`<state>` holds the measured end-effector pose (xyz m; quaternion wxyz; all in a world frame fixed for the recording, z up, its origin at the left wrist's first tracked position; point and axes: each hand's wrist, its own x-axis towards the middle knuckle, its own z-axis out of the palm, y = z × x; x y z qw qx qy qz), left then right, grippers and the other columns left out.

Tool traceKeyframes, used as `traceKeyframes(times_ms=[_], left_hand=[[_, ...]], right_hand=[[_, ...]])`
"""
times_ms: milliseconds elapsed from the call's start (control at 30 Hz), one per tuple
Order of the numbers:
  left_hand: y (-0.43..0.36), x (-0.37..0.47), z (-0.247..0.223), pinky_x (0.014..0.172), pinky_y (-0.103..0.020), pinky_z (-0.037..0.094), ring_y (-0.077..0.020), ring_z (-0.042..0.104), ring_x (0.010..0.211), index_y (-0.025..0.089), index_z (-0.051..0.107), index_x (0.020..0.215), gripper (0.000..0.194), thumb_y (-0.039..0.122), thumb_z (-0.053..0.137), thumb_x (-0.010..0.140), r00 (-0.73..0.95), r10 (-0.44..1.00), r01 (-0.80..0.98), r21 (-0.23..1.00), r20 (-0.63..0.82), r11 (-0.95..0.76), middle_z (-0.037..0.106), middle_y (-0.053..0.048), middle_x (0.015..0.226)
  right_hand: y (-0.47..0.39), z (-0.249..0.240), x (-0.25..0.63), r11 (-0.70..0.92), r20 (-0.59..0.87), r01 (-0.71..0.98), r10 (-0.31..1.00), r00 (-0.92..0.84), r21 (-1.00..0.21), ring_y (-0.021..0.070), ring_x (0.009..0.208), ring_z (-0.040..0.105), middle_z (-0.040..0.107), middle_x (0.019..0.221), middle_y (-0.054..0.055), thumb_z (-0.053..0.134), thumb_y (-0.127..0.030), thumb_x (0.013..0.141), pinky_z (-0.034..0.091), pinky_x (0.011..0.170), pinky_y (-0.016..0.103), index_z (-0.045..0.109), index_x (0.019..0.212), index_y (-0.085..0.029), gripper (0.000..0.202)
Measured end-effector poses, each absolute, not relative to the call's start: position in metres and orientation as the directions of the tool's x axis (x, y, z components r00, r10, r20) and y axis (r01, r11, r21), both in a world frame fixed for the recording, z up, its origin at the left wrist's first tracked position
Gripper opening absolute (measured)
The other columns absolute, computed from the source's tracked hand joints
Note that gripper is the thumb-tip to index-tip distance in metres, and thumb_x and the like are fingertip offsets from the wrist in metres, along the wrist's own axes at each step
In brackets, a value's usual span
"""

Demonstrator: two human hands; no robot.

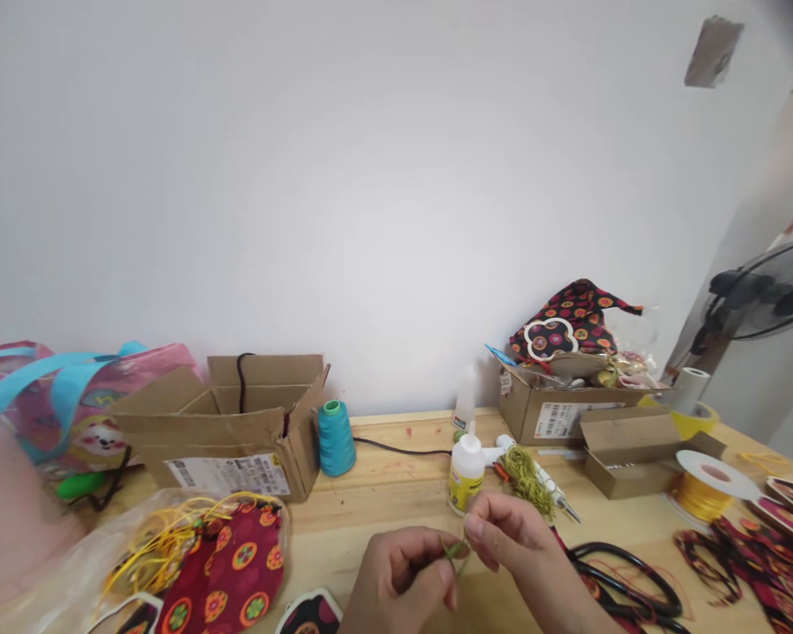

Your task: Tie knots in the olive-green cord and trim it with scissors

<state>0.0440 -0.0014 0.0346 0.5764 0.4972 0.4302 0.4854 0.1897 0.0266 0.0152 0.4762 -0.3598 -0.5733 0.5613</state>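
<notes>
Low in the middle of the head view, my left hand [406, 577] pinches a thin green cord [458, 553] that is looped between my hands. Thumb and forefinger of my right hand [519, 546] are closed on the same cord, just right of the loop. Whether the loop is a knot cannot be made out. Behind my hands stands a white glue bottle with a yellow label [466, 475]. A bundle of olive-green cord [527, 478] lies to its right, by a white soldering-iron-like tool [555, 493].
An open cardboard box [231, 440] and a teal thread spool [337, 440] stand at the left back. Patterned red fabric [231, 563] and yellow cords lie nearer. On the right are a filled box [522, 409], a yellow cord spool [700, 497] and black-handled scissors [621, 572].
</notes>
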Motion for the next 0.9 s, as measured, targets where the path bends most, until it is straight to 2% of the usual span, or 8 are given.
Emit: traceKeyframes(times_ms=[100, 167, 267, 433, 633, 833, 900], left_hand=[[-0.0002, 0.0431, 0.0355, 0.051, -0.022, 0.033, -0.0082, 0.038, 0.043, 0.011, 0.068, 0.068, 0.017, 0.023, 0.057, 0.064, 0.177, 0.984, -0.094, 0.994, -0.038, 0.055, 0.052, 0.003, 0.045], [0.0011, 0.0428, 0.0349, 0.05, -0.022, 0.03, -0.0085, 0.038, 0.044, 0.011, 0.065, 0.061, 0.017, 0.025, 0.056, 0.064, 0.183, 0.982, -0.055, 0.997, -0.049, 0.06, 0.049, 0.003, 0.044], [0.0028, 0.0422, 0.0336, 0.048, -0.022, 0.027, -0.0093, 0.037, 0.046, 0.013, 0.058, 0.051, 0.02, 0.028, 0.056, 0.064, 0.209, 0.977, -0.021, 0.999, -0.045, 0.051, 0.044, 0.004, 0.043], [0.0041, 0.041, 0.0316, 0.046, -0.022, 0.024, -0.0095, 0.035, 0.045, 0.015, 0.052, 0.048, 0.022, 0.031, 0.056, 0.063, 0.23, 0.973, -0.007, 1.0, -0.026, 0.029, 0.041, 0.004, 0.042], [0.0039, 0.0402, 0.0322, 0.046, -0.022, 0.024, -0.0092, 0.035, 0.044, 0.015, 0.051, 0.046, 0.025, 0.032, 0.057, 0.063, 0.249, 0.968, -0.022, 0.999, -0.028, 0.034, 0.04, 0.004, 0.041], [0.0031, 0.0381, 0.0355, 0.041, -0.02, 0.016, -0.0052, 0.026, 0.038, 0.012, 0.061, 0.055, 0.026, 0.037, 0.062, 0.062, 0.281, 0.951, -0.057, 0.987, -0.128, 0.15, 0.044, 0.005, 0.042], [0.0038, 0.0374, 0.0339, 0.04, -0.02, 0.014, -0.0059, 0.029, 0.039, 0.012, 0.064, 0.058, 0.03, 0.042, 0.063, 0.062, 0.292, 0.947, -0.084, 0.982, -0.136, 0.167, 0.045, 0.004, 0.043]], right_hand=[[0.026, 0.0169, 0.1904, 0.11, 0.148, -0.153, 0.951, -0.272, -0.982, 0.0088, 0.05, 0.029, 0.037, 0.05, -0.005, 0.062, -0.049, 0.067, 0.021, 0.049, 0.023, 0.045, 0.053, -0.016, 0.04], [0.0251, 0.0175, 0.1902, 0.079, 0.131, -0.195, 0.953, -0.272, -0.978, 0.0089, 0.05, 0.03, 0.039, 0.049, -0.004, 0.065, -0.046, 0.066, 0.021, 0.05, 0.023, 0.047, 0.052, -0.016, 0.037], [0.0246, 0.0157, 0.1891, -0.021, 0.082, -0.323, 0.95, -0.3, -0.946, 0.0078, 0.047, 0.028, 0.038, 0.046, -0.005, 0.067, -0.038, 0.064, 0.02, 0.048, 0.023, 0.05, 0.053, -0.015, 0.031], [0.0249, 0.0134, 0.1872, -0.182, 0.041, -0.523, 0.922, -0.386, -0.832, 0.0065, 0.046, 0.027, 0.037, 0.047, -0.005, 0.07, -0.03, 0.06, 0.017, 0.045, 0.022, 0.051, 0.053, -0.014, 0.026], [0.0249, 0.0147, 0.1862, -0.241, 0.013, -0.553, 0.91, -0.415, -0.798, 0.0051, 0.044, 0.026, 0.036, 0.046, -0.006, 0.072, -0.028, 0.058, 0.017, 0.045, 0.021, 0.05, 0.052, -0.013, 0.027], [0.0266, 0.0113, 0.1873, -0.281, -0.015, -0.534, 0.894, -0.448, -0.797, 0.0059, 0.045, 0.03, 0.034, 0.046, -0.006, 0.07, -0.029, 0.061, 0.016, 0.046, 0.02, 0.045, 0.053, -0.014, 0.03], [0.0271, 0.0114, 0.1876, -0.262, -0.006, -0.534, 0.901, -0.434, -0.804, 0.006, 0.045, 0.028, 0.033, 0.046, -0.006, 0.07, -0.03, 0.061, 0.016, 0.046, 0.021, 0.045, 0.053, -0.015, 0.03]])
